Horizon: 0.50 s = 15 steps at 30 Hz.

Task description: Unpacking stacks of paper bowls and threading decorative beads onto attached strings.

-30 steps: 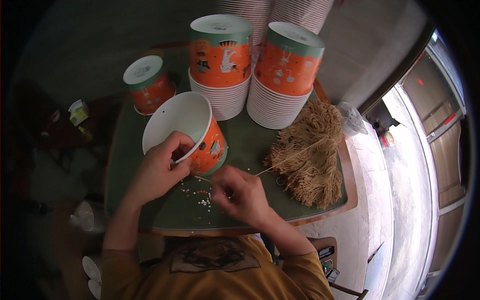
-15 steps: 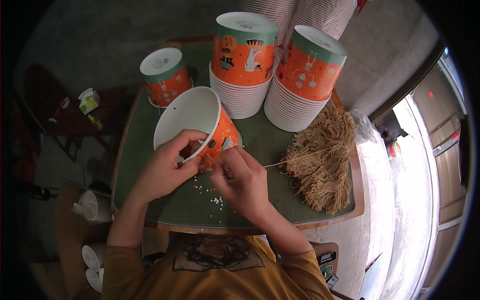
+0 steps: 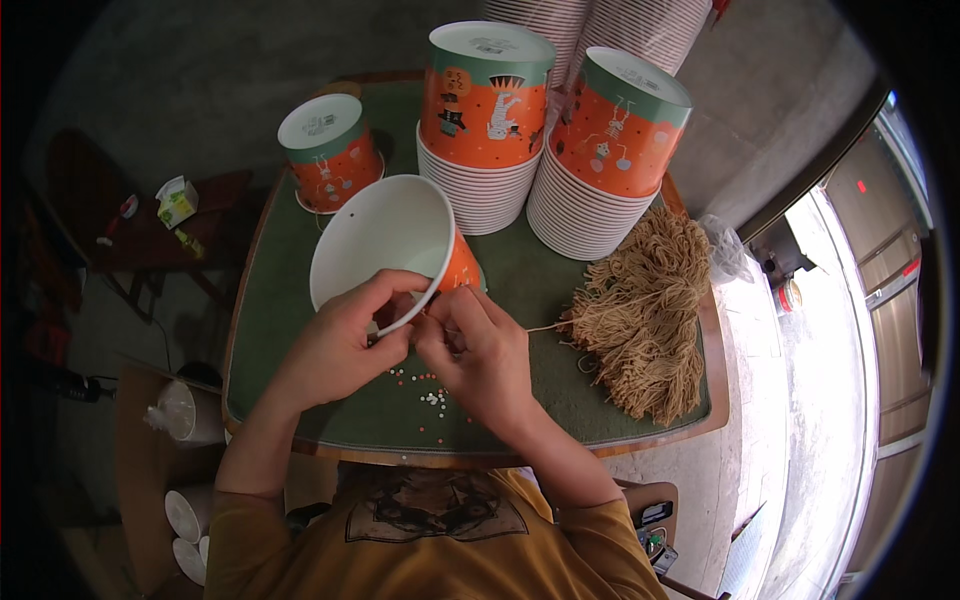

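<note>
A large orange paper bucket (image 3: 384,232), white inside, tilts with its mouth toward me over the table. My left hand (image 3: 350,325) grips its near rim, fingers inside and thumb outside. Close against the rim's outer side, my right hand (image 3: 478,350) is closed in a pinch on a thin string (image 3: 545,327). From there the string runs right to a thick bundle of tan twine (image 3: 645,320). The fingertips of both hands almost meet, and what lies between them is hidden. Small white and red round bits (image 3: 433,399) are scattered on the table below my hands.
Two tall stacks of upside-down buckets, left (image 3: 487,110) and right (image 3: 610,140), stand at the back of the green-topped table (image 3: 340,420). One more upturned bucket (image 3: 330,150) sits back left. Behind rise plastic-wrapped stacks (image 3: 640,30). White containers (image 3: 188,515) lie lower left.
My right hand has shifted slightly left and up, closer to my left hand at the rim. The bucket has turned a little, showing less of its printed side.
</note>
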### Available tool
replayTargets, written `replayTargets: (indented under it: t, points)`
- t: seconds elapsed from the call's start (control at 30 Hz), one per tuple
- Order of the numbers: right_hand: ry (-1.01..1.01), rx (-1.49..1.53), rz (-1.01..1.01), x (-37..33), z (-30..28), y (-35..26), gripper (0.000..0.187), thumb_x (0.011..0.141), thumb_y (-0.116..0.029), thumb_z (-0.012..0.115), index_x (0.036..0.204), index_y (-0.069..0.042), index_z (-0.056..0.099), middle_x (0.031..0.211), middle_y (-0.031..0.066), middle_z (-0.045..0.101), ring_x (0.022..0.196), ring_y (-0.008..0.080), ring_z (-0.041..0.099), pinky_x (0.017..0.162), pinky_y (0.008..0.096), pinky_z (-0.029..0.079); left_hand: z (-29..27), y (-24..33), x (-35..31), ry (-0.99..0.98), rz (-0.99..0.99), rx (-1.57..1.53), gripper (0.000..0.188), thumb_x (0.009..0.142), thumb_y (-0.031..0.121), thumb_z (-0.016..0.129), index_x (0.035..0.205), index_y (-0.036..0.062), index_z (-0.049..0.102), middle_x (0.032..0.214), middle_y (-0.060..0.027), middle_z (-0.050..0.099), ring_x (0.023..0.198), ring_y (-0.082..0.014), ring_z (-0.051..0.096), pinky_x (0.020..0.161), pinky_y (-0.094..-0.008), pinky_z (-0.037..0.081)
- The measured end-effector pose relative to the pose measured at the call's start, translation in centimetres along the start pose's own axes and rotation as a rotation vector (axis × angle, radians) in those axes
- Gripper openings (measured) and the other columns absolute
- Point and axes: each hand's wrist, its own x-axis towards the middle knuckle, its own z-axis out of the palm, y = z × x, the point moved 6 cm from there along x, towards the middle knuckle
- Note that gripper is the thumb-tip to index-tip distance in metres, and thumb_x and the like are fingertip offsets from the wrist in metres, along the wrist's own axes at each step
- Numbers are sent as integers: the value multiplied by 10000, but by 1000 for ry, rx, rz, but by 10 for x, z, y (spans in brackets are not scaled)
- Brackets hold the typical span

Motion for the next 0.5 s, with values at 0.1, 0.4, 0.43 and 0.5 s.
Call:
replayTargets:
  t: [0.1,0.4,0.43,0.5]
  points:
    - [-1,16,62,-3,-3,3,161,767,-29,679,808,-56,526,698,52,560,548,177,566,506,311,473,6,-1,-1,-115,24,61,341,883,12,572,1220,33,526,1011,-37,609,909,-127,574,821,-273,479]
    - [-25,68,221,-18,-15,22,148,797,-56,665,850,-56,527,719,62,602,570,198,614,537,326,503,20,0,17,-212,-64,50,85,934,57,518,999,8,544,941,-91,609,820,-208,597,725,-325,477]
    - [-57,80,253,-20,-15,25,145,812,-68,667,863,-58,531,707,59,601,569,191,615,541,319,504,23,0,18,-213,-61,48,85,934,57,518,999,8,544,941,-91,609,820,-208,597,725,-325,477]
    - [-86,88,283,-24,-15,28,143,827,-79,669,875,-60,535,694,57,600,567,183,617,545,313,505,27,0,21,-148,-38,134,52,914,52,547,930,13,517,914,-108,584,826,-266,596,707,-358,479]
